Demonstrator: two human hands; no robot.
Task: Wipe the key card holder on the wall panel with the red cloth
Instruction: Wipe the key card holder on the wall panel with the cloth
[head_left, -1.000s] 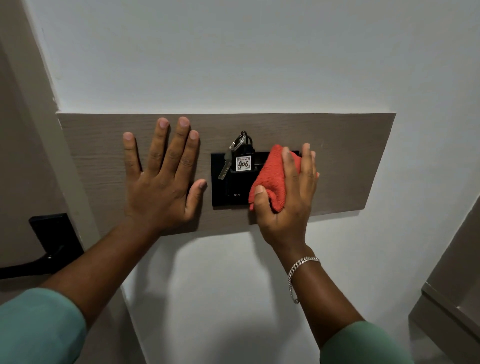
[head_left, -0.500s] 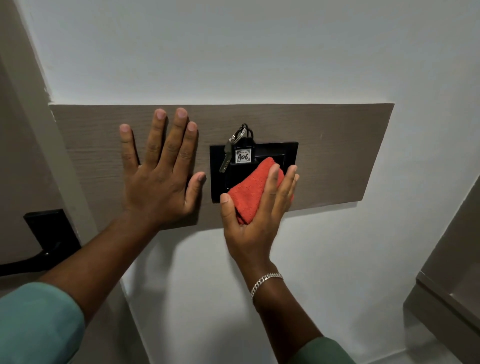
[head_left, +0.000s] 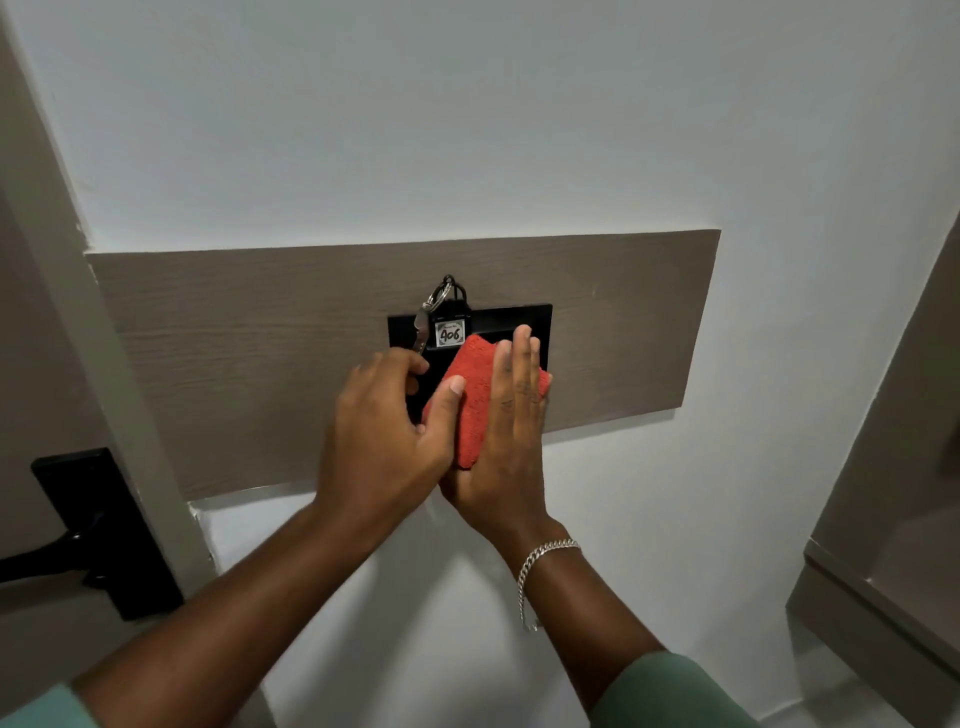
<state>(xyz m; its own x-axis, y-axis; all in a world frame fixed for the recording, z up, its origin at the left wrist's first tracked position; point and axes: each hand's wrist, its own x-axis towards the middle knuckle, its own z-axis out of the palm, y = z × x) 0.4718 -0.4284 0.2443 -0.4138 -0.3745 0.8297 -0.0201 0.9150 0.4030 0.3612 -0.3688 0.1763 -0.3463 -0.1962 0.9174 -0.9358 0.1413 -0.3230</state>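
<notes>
My right hand (head_left: 506, 447) presses the red cloth (head_left: 475, 397) flat against the black key card holder (head_left: 524, 325), which is set into the wood-grain wall panel (head_left: 249, 364). My fingers lie straight over the right side of the cloth and my thumb hooks round its left edge, so the folded cloth is pinned between palm and holder rather than bunched in a fist. The cloth covers the lower right part of the holder; the top rim and upper right corner of the holder show bare above my fingertips.

My left hand (head_left: 384, 441) is just left of the cloth, overlapping my right thumb. Its fingers curl in towards the metal key (head_left: 420, 338) that hangs at the holder's left side; the fingertips are turned away from view, so I cannot tell whether they have closed on the key or only touch it. The key hangs from a ring (head_left: 435, 300), beside a black fob with a white tag (head_left: 450, 332) reading 406.

A silver chain bracelet (head_left: 540, 558) sits on my right wrist. At the far left, a black door handle (head_left: 78, 540) sits on its plate, well apart from the panel.
</notes>
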